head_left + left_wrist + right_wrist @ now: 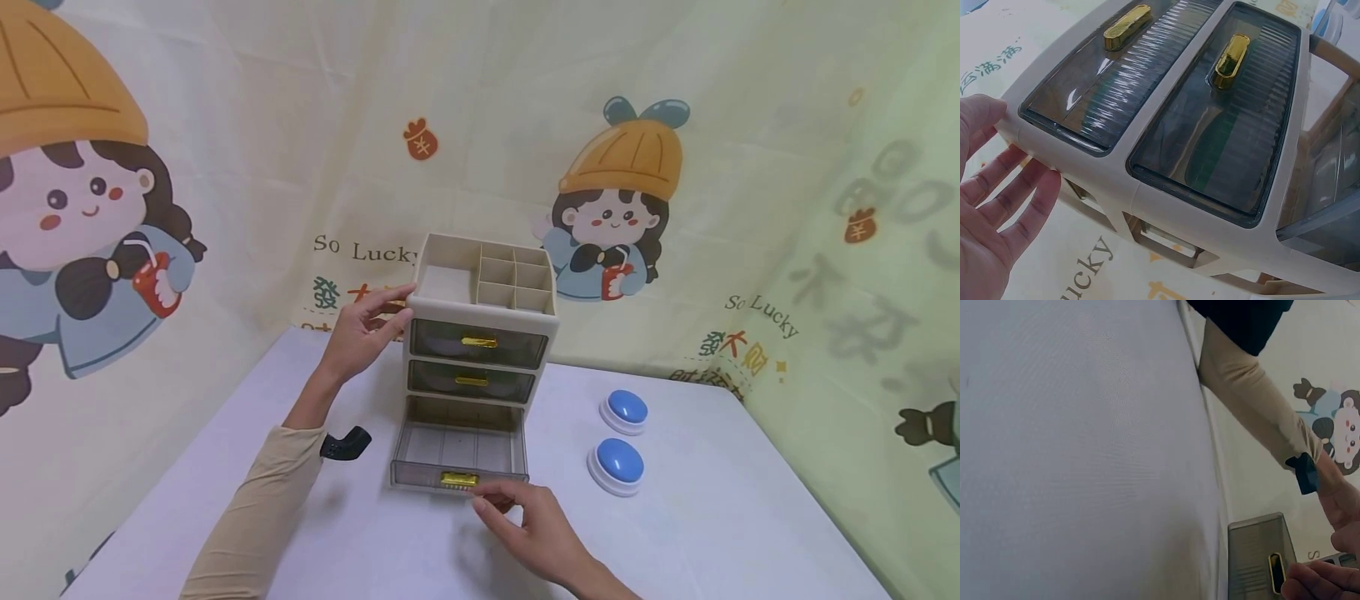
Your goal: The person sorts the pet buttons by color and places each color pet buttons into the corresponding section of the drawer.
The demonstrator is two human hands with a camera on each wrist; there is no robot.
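A beige desktop drawer organizer (480, 310) with a divided top tray stands on the table. Its two upper smoky drawers, each with a gold handle (1233, 60), are closed, while the bottom drawer (459, 442) is pulled out toward me. My left hand (362, 333) touches the organizer's upper left corner, thumb by the front edge and extended fingers (1041, 194) against the side. Beside the bottom drawer's gold handle (459, 480) is my right hand (536, 529), fingers loosely bent and fingertips right at the drawer's front edge. In the right wrist view the handle shows uncovered next to the fingers.
Two blue-topped push buttons, the far one (627, 407) and the near one (619, 461), sit right of the organizer on the white table (697, 500). A black bent piece (347, 443) shows at my left cuff. Printed cloth (480, 192) hangs behind.
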